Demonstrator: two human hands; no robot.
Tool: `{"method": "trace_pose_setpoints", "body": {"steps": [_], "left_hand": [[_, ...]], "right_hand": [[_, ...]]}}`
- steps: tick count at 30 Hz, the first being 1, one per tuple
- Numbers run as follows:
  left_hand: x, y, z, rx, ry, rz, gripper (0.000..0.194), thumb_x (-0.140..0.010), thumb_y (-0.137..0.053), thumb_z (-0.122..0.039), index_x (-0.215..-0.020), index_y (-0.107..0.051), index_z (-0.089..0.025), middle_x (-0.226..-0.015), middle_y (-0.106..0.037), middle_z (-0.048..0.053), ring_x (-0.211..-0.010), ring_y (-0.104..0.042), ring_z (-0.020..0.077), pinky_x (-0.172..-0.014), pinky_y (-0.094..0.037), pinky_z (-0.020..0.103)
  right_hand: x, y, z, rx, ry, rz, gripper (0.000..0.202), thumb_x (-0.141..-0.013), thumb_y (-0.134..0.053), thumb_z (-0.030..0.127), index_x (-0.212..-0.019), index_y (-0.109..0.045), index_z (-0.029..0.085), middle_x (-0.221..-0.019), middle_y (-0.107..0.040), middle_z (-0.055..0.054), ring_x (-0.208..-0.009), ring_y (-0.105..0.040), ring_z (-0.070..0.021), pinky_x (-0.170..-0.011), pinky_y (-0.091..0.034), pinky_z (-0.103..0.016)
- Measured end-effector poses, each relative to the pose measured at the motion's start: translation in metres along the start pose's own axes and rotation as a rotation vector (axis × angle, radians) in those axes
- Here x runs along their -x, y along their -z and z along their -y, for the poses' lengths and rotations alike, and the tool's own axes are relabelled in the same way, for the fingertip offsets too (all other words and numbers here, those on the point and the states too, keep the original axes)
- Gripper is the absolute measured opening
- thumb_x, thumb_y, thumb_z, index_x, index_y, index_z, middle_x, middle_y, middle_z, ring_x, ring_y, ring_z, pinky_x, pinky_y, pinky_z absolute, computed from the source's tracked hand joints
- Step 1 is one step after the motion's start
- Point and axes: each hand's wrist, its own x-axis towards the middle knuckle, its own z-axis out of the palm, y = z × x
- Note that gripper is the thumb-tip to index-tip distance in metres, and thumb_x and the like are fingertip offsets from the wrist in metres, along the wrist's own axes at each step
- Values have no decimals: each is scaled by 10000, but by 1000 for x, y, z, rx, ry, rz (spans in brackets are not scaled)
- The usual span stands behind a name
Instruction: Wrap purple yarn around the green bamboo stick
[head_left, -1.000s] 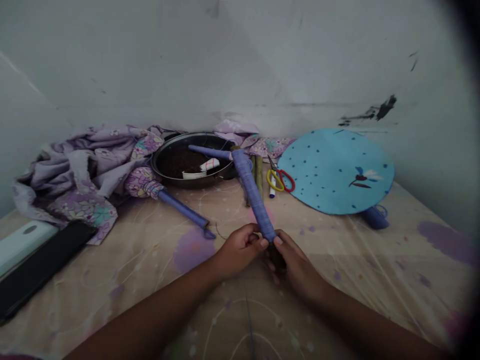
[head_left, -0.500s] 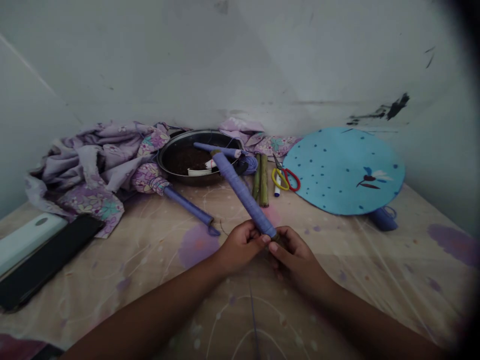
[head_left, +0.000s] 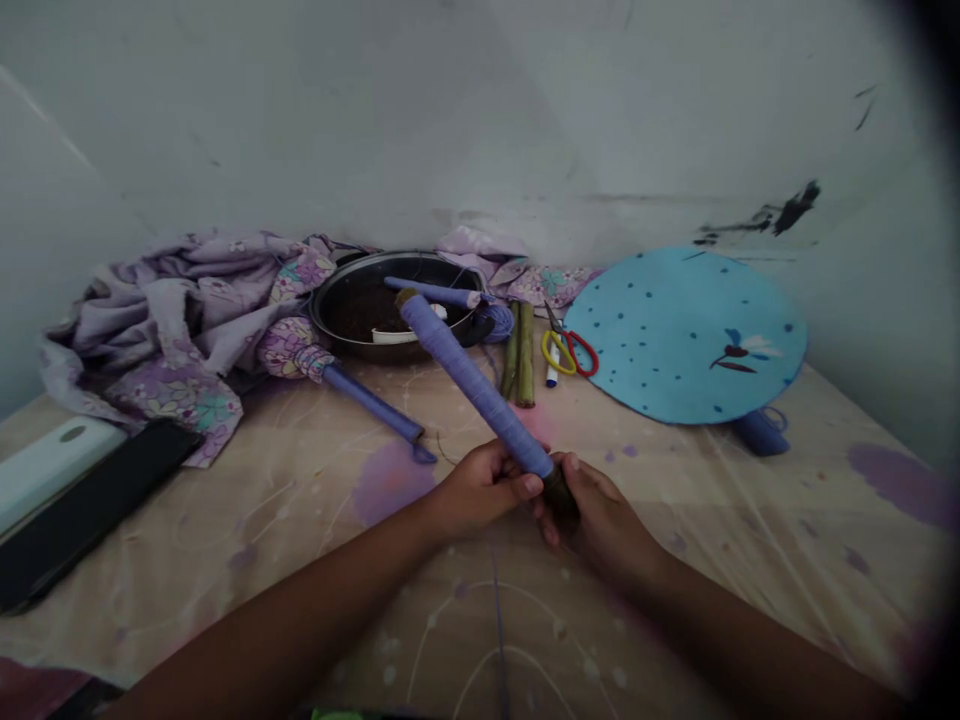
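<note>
A stick wrapped in purple yarn slants up and away to the left, its bare brown far end over the black pan. My left hand closes around the underside of the near part, thumb along its edge. At the uncovered brown near end, my right hand grips it with thumb and fingers. A purple strand runs over the cloth below my hands. Beyond them lie two bare green stems and scissors with one yellow and one red handle, beside a marker.
The black pan holds dark brown material, a white piece and another purple-wrapped stick. Crumpled floral fabric lies left with a purple-wrapped handle. A blue round board stands right, near a purple yarn roll. A dark flat object lies far left.
The stick has tilted further left, its far end shifting left and up. More of the brown near end now shows between my hands, and my right hand has moved along it.
</note>
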Motion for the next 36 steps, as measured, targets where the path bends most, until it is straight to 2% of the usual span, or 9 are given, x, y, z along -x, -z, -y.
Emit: {"method": "trace_pose_setpoints", "body": {"steps": [3, 7, 11, 13, 17, 19, 27, 33, 36], "left_hand": [[0, 1, 0, -45, -7, -55, 361, -787, -651, -431, -899, -463, -143, -615, -577, -20, -519, -630, 145, -532, -516, 267], [1, 1, -4, -168, 14, -202, 412, -750, -671, -469, -901, -509, -122, -692, -606, 16, -599, -605, 129, -594, -481, 251], [1, -1, -7, -244, -22, -301, 487, -713, -711, -457, -1031, -550, -125, -844, -614, 28, -793, -600, 131, -749, -466, 250], [1, -1, -5, -205, -17, -252, 507, -742, -688, -452, -1104, -533, -132, -831, -620, 27, -772, -616, 135, -742, -480, 263], [-1, 0, -1, -12, 31, -46, 461, -831, -586, -433, -1169, -467, -144, -676, -608, 1, -565, -638, 164, -583, -528, 315], [-2, 1, 0, 35, 26, -18, 420, -841, -582, -392, -1160, -458, -149, -670, -612, 0, -561, -651, 175, -569, -541, 323], [-2, -2, -3, 45, 32, -64, 347, -809, -631, -368, -1020, -463, -150, -649, -603, -9, -536, -648, 170, -531, -557, 319], [-2, -3, -1, -41, 8, -120, 328, -807, -620, -387, -976, -497, -135, -661, -598, 1, -589, -634, 151, -555, -549, 292], [-1, -3, -2, -77, 19, -120, 353, -812, -602, -415, -998, -484, -139, -683, -594, -1, -584, -627, 147, -566, -537, 298]], "right_hand": [[-1, -1, 2, 11, -16, 11, 446, -816, -533, 622, -854, -520, 178, -666, -564, -4, -507, -555, -119, -443, -453, -240], [0, -2, 4, 134, -1, 4, 404, -780, -649, 529, -944, -468, 207, -627, -503, 47, -504, -502, -100, -428, -441, -209], [4, -4, 7, 275, -11, -1, 351, -858, -535, 543, -886, -466, 200, -600, -465, 52, -457, -432, -80, -385, -387, -184], [6, -6, 8, 253, -3, -20, 362, -871, -502, 557, -852, -472, 197, -612, -470, 44, -456, -428, -78, -387, -378, -186], [5, -8, 8, 137, 31, -52, 408, -875, -460, 589, -803, -486, 187, -660, -505, 22, -480, -474, -85, -428, -404, -210], [4, -8, 6, 101, 42, -53, 413, -881, -447, 587, -796, -488, 185, -662, -515, 19, -466, -479, -86, -422, -402, -215], [2, -9, 7, 70, -2, -81, 417, -872, -462, 583, -805, -522, 175, -671, -525, 4, -483, -502, -105, -432, -433, -239], [0, -8, 9, -21, 12, -105, 330, -772, -657, 491, -874, -527, 205, -649, -494, 26, -528, -487, -115, -414, -446, -229], [1, -7, 11, -2, -12, -104, 309, -754, -690, 445, -834, -521, 200, -638, -505, 27, -500, -483, -104, -405, -445, -222]]}}
